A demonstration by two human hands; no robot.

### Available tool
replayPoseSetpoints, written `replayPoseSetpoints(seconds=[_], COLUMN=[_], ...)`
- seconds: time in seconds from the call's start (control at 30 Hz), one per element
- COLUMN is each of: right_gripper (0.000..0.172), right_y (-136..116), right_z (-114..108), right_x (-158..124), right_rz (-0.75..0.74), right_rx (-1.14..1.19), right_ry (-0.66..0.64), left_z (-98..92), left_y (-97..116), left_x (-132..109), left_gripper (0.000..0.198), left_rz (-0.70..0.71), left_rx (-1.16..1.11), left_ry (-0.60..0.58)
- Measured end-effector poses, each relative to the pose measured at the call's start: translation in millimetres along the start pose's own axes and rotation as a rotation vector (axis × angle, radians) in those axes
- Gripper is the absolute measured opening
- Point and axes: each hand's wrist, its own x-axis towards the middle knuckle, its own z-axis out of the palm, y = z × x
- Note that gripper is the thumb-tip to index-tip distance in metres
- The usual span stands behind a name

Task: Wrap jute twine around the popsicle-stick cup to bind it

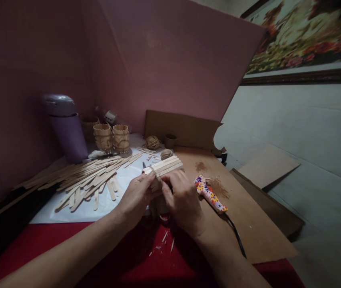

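Note:
Between my two hands is a piece made of flat wooden craft sticks (170,165) set side by side, with twine (152,170) across its left end. My left hand (138,194) grips that end, its thumb pressed by the twine. My right hand (185,200) is closed at the near side, thumb and fingers pinched on the twine; its fingertips are partly hidden. A loop of twine hangs below the hands. To the right, a flower-patterned glue gun (210,196) lies on brown cardboard, its black cord running toward me.
Many loose craft sticks (89,180) spread over white paper (47,214) at left. Behind them stand two stick-covered cups (102,138) and a purple flask (68,132). Balls of twine (152,142) and a small pot (170,140) sit at the back. Wood scraps lie on red cloth (122,256).

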Motion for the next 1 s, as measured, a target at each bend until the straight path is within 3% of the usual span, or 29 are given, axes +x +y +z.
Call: replayPoseSetpoints(seconds=[0.27, 0.5, 0.67, 0.9, 1.0], right_gripper=[0.012, 0.012, 0.017, 0.019, 0.019], right_y=[1.0, 1.7, 1.3, 4.9, 6.3], right_z=[5.6, 1.6, 0.7, 6.4, 9.6], right_x=[0.9, 0.2, -0.1, 0.9, 0.3], right_rz=[-0.071, 0.047, -0.031, -0.158, -0.161], right_rx=[-0.228, -0.039, -0.050, -0.338, -0.337], right_ry=[-0.066, 0.026, -0.012, -0.040, -0.043], left_z=[2.0, 2.0, 1.6, 6.2, 4.4], left_y=[2.1, 3.6, 2.1, 0.2, 0.5], left_x=[0.6, 2.1, 0.7, -2.2, -0.5], left_gripper=[0.042, 0.023, 0.025, 0.036, 0.036], left_rz=[0.011, -0.037, -0.027, -0.035, -0.038], left_rx=[0.036, -0.052, -0.040, 0.010, -0.030], left_ry=[-0.013, -0.018, 0.029, 0.082, 0.060])
